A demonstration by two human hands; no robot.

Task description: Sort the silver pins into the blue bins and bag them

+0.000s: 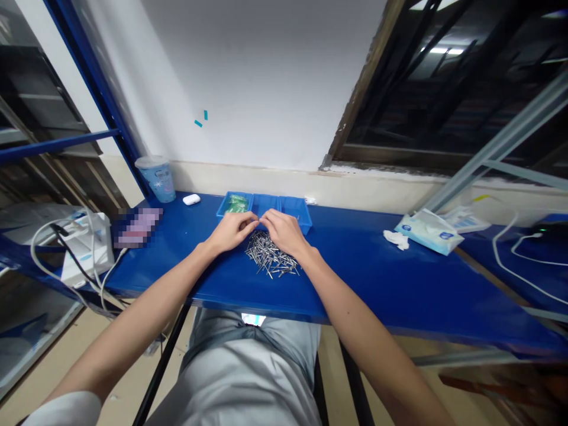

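Note:
My left hand (231,230) and my right hand (284,231) meet at their fingertips, just in front of a row of blue plastic bins (305,213). Both hands are closed in a pinch. Whatever lies between the fingertips is too small to make out. Under and in front of my right hand lies a loose pile of thin, shiny metal pins (271,258), spread on the blue tabletop (355,266). Small green pieces (237,204) fill part of the leftmost bin. My hands partly cover the middle bin and the pile's back edge.
On the left stand a lidded blue cup (160,182), a white earbud case (191,200), a pixelated pinkish item (141,228) and a white power strip (89,251) with cables. To the right are a tissue pack (429,231) and a crumpled tissue (396,239). A wall rises behind.

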